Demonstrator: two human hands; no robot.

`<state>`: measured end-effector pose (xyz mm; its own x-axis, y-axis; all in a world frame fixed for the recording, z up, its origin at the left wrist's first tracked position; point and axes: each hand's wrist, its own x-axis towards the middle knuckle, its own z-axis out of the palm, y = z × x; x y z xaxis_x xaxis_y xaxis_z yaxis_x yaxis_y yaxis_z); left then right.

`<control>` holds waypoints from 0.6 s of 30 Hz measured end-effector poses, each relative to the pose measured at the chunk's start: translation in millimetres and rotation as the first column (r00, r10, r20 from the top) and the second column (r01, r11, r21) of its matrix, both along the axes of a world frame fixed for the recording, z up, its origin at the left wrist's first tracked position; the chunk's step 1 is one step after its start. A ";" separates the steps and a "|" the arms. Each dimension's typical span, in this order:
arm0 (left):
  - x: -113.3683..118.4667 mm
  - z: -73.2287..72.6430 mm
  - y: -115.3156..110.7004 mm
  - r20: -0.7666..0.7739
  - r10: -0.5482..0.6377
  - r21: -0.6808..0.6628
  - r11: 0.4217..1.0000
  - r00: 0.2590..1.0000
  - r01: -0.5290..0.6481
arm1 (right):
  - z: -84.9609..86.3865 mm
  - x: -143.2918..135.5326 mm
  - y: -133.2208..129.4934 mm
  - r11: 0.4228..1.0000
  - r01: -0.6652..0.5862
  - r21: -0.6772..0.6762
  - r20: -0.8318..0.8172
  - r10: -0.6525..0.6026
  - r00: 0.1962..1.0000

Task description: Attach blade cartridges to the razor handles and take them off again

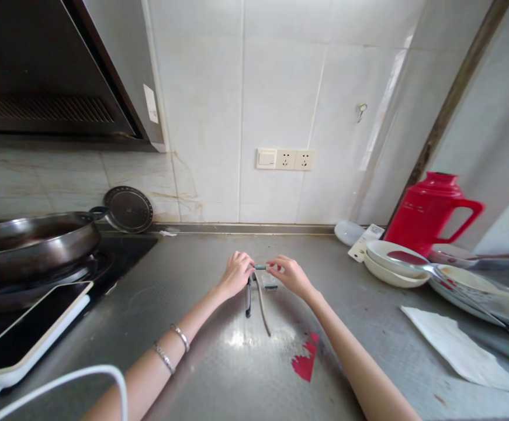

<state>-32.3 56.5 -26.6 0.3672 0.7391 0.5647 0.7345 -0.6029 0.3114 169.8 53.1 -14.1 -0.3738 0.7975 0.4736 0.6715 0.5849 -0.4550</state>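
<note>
Both of my hands meet over the middle of the steel counter (210, 362). A short, thin dark-green stick (260, 267) spans the gap between them; its exact kind is too small to tell. My left hand (238, 273) pinches its left end, and my right hand (293, 275) has closed fingers at its right end. Just below lie a slim black rod (248, 301) and a bent grey cord-like strip (262, 307), their upper ends near my left fingers. A second small dark-green piece (271, 287) rests beside my right hand.
Torn red paper (305, 358) lies nearer me. At left are a pan (39, 240) on the stove and a phone (30, 333) with a white cable (83, 369). Bowls (394, 272), a white napkin (460, 345) and a red thermos (429, 213) stand right.
</note>
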 end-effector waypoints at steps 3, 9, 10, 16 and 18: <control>1.5 -0.4 -2.9 -0.003 -0.016 0.000 1.000 1.000 0.016 | 0.3 -0.6 -1.9 1.000 -0.010 -0.008 0.016 0.010 1.000; 3.4 -1.6 -4.8 0.005 -0.028 0.011 1.000 1.000 0.028 | -0.5 -2.1 -1.9 0.999 -0.026 -0.023 0.003 0.026 1.000; 3.7 -1.9 -5.1 0.003 -0.031 0.018 0.999 1.000 0.031 | -1.2 -2.1 -0.5 0.999 -0.036 -0.027 -0.008 0.036 0.999; 1.5 -2.9 -4.2 0.036 -0.027 0.055 0.998 0.999 0.025 | -7.1 9.2 13.5 0.994 -0.100 -0.040 -0.080 0.096 0.992; -1.8 -4.1 -1.7 0.069 0.001 0.057 0.998 0.998 -0.005 | -8.3 17.0 17.4 0.993 -0.082 -0.085 -0.047 0.078 0.996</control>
<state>-34.2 54.8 -30.7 0.3238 0.7061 0.6297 0.7144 -0.6188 0.3266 186.9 70.6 -22.4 -0.4186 0.8044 0.4215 0.6025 0.5933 -0.5339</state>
